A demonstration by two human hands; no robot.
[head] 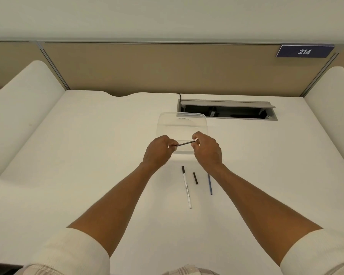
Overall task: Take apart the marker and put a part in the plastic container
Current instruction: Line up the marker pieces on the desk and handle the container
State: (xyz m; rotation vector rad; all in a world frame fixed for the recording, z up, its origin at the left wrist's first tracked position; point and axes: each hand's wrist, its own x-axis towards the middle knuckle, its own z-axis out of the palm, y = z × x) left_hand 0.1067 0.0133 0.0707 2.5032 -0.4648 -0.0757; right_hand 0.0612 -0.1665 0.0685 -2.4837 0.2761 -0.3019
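Observation:
A thin dark rod [185, 143], a part of the marker, is pinched at both ends between my left hand [157, 151] and my right hand [208, 149], just above the near edge of the clear plastic container [182, 124]. On the white desk below lie the white marker barrel with a dark tip [186, 186] and a short black cap piece [195, 178]. A blue pen-like stick [210, 185] lies to their right, partly hidden under my right wrist.
The desk [87, 155] is white, with white side dividers left and right. An open cable tray slot [226, 112] sits behind the container. A tan partition with a sign reading 214 [304, 51] closes the back.

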